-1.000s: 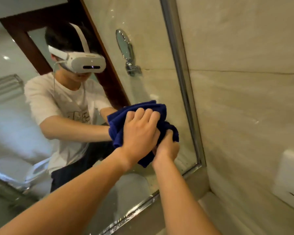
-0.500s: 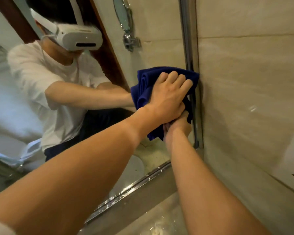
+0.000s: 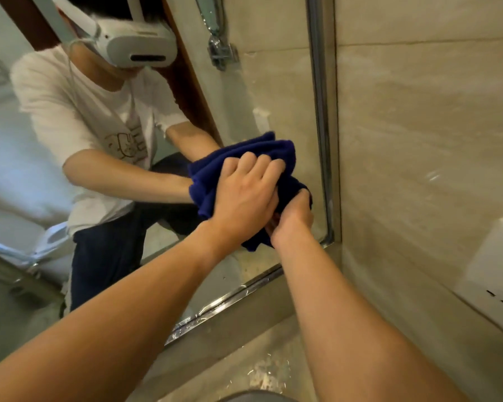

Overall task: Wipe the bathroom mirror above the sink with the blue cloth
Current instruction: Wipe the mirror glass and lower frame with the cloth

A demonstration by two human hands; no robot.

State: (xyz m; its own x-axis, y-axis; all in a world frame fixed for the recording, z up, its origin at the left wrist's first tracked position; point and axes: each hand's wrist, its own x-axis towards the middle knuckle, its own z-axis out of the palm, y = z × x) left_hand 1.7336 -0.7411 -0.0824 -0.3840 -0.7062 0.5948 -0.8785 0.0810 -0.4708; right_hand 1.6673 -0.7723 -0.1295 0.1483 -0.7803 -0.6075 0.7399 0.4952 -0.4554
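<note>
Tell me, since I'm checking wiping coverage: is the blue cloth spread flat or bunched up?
Bunched up. The blue cloth shows thick folds around the left hand pressing it to the mirror.

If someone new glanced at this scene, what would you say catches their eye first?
Most striking is the blue cloth, bunched against the mirror near its lower right corner. The left hand presses it flat from above while the right hand grips its lower edge. The mirror's chrome frame runs just right of them.
</note>
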